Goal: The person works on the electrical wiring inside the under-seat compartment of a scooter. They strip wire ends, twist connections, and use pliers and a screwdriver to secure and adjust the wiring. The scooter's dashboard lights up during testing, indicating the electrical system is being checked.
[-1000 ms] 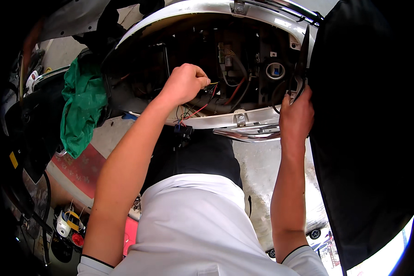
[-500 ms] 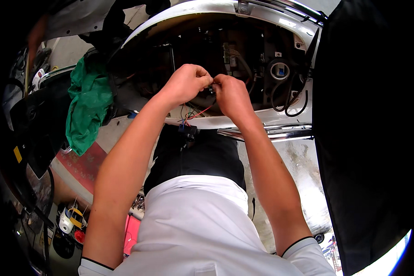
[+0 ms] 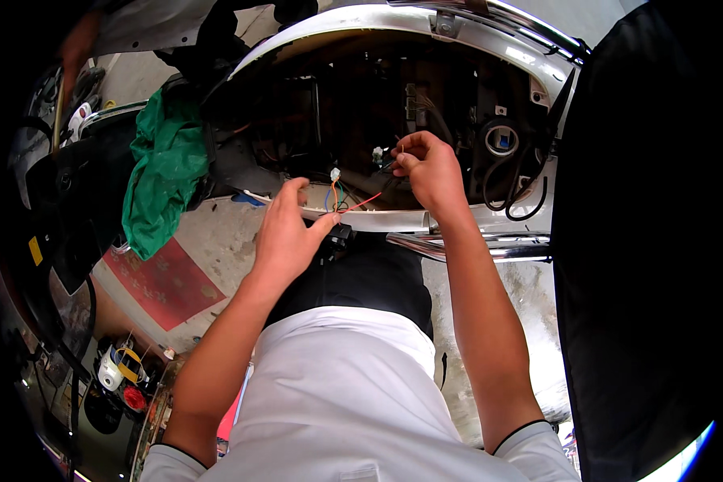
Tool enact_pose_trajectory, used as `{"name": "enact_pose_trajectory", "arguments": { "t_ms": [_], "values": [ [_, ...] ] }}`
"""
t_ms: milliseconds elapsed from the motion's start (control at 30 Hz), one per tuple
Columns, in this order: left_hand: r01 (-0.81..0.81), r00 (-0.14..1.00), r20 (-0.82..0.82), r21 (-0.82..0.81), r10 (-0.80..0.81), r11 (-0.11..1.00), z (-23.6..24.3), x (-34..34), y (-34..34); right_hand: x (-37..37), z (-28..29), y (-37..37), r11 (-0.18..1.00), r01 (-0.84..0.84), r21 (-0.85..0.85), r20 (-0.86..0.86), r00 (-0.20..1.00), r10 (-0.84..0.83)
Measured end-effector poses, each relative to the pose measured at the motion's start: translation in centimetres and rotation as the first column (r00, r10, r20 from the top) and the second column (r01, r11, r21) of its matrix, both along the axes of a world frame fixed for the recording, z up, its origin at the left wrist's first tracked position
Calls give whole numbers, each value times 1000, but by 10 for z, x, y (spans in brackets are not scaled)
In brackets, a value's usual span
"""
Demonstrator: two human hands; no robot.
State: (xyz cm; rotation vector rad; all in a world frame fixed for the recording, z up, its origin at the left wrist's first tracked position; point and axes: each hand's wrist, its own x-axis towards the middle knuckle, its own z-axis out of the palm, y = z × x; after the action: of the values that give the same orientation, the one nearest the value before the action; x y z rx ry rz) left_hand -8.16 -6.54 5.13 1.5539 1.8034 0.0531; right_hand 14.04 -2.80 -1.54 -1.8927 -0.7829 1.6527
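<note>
1. Spread the left hand (image 3: 285, 234) open near a white plug (image 3: 335, 173) at its one o'clock.
2. Curled the right hand (image 3: 402, 153) near a second plug (image 3: 377, 154) at ten o'clock; could not tell if gripping anything.
3. Had a red wire (image 3: 362, 202) between both hands, a green cloth (image 3: 167, 170) at the left's ten o'clock.

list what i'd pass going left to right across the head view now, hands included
Crumpled green cloth → left hand → white connector beside the right hand → right hand → round pale-rimmed fitting → large black covering
</note>
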Motion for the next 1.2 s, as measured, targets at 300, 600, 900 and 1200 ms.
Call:
{"name": "enact_pose_trajectory", "arguments": {
  "t_ms": [300, 600, 900, 1200],
  "values": [
    [445, 892, 13, 146, -452, 883, 5, 23, -19, 1, -4, 1, 998, -63, -4, 73, 995, 63],
    [-73, 993, 65, -346, 102, 935, -27, 12, 28, 1, -1, 7, 958, -284, -32, 199, 938, 285],
    [-161, 900, 278, -503, 335, 849, -23, 27, 67, -1, 16, 13, 939, -343, -18, 221, 915, 338],
    [-271, 857, 271, -488, 439, 830, -34, 80, 67, -1, -9, 2, 995, 43, -87, -28, 999, -45]
  ]
}}
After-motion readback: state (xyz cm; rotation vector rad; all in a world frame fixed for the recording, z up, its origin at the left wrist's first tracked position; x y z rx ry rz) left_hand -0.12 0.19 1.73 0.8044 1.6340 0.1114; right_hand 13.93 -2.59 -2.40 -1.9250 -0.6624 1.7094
